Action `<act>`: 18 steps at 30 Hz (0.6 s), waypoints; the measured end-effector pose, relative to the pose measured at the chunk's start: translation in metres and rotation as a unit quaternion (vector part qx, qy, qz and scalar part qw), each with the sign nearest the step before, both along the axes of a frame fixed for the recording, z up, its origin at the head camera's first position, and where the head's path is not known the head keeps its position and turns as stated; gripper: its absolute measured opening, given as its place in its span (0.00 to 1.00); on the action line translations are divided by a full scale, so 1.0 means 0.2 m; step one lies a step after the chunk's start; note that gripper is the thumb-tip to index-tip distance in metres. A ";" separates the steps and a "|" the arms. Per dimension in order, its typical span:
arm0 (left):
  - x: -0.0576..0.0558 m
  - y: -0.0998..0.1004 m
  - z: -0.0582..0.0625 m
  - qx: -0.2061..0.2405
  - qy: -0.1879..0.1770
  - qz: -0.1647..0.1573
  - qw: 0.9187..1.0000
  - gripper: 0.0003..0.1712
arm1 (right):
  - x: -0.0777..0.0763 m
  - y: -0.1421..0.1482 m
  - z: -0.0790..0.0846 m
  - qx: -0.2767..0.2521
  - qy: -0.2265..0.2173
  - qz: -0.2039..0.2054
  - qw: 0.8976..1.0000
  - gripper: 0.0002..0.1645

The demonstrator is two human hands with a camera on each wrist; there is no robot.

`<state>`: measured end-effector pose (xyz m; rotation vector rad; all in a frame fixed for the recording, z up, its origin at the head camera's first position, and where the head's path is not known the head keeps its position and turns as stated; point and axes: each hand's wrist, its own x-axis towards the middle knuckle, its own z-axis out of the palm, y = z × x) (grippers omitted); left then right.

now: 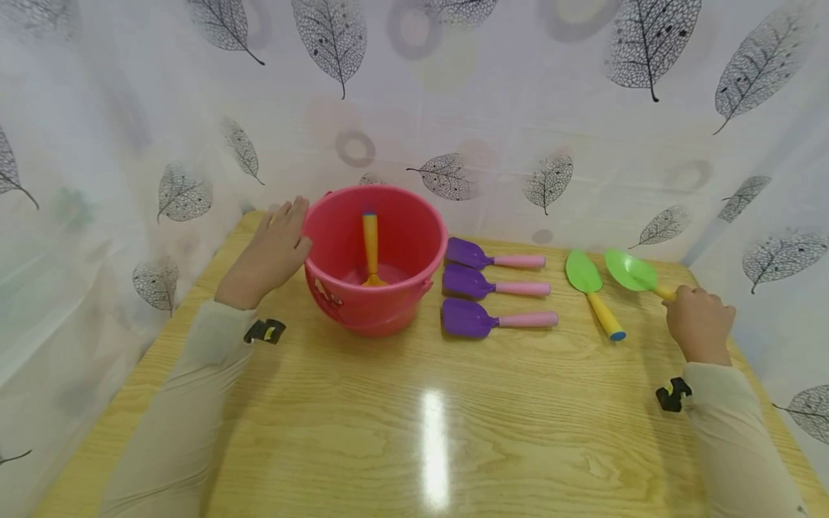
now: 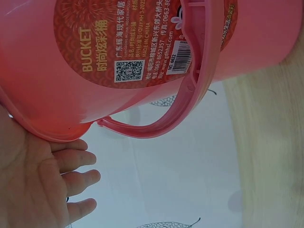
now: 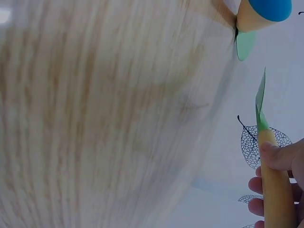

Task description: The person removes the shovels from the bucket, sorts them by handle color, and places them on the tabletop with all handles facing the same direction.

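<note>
My right hand [image 1: 700, 323] grips the yellow handle of a toy shovel with a green blade [image 1: 630, 271] at the table's right end. In the right wrist view, the thumb lies along that handle [image 3: 277, 199], and the shovel looks lifted off the wood. Beside it lies a second green toy shovel [image 1: 584, 273], its yellow handle tipped in blue. On the left, my left hand [image 1: 270, 250] touches the rim of a pink bucket [image 1: 372, 309], its fingers [image 2: 78, 183] fairly straight. Inside the bucket stands a yellow handle [image 1: 370, 244] with a blue end; its lower part is mostly hidden.
Three purple toy shovels with pink handles, one being the nearest shovel [image 1: 469, 319], lie in a column right of the bucket. The bucket's handle [image 2: 190, 95] hangs down its side. A leaf-patterned curtain [image 1: 499, 129] borders the wooden table [image 1: 363, 432] at the back and sides.
</note>
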<state>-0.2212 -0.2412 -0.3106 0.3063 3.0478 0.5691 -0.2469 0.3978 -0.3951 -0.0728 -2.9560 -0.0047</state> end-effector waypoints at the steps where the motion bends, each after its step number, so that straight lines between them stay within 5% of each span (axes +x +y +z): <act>1: 0.00 0.00 0.00 0.000 0.001 0.000 1.000 0.36 | 0.00 0.00 0.00 0.002 -0.001 0.000 1.000 0.18; 18: 0.00 0.00 -0.01 0.003 0.000 0.000 1.000 0.36 | -0.03 0.02 -0.02 -0.004 -0.038 -0.003 0.999 0.18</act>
